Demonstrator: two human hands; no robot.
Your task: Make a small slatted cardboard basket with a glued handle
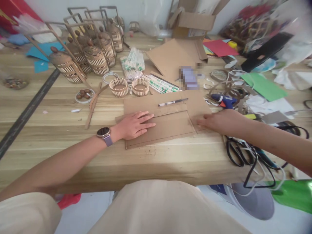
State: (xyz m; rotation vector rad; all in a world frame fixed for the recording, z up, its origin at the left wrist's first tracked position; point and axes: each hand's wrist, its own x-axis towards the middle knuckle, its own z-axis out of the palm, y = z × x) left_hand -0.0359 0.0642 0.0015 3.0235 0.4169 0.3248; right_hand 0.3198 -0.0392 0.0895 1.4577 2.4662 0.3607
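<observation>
**Left hand (pixel 136 125) flat on the cardboard, right hand (pixel 216 122) at its edge**

The left hand lies palm down on the cardboard sheet (pixel 168 128), which rests on the wooden table (pixel 170 159) directly in front of the person. Its fingers are stretched out, only a little apart, and they close on nothing. A watch (pixel 104 132) sits on this wrist.

The right hand also lies palm down, with the fingers straight and close together. The fingertips touch the right edge of the same sheet and clasp nothing that can be seen.

A second piece of cardboard lies partly under the sheet, on the far side. On it rests a pen (pixel 173 102), between the 2 hands but apart from both.

Just beyond the right hand is a blue glue gun (pixel 225 101), and black scissors (pixel 237 151) lie near the right forearm at the table edge.

Farther back stand 2 small bamboo rings (pixel 119 87) side by side, and behind them, to the left, a group of bamboo lanterns (pixel 95 58).
</observation>
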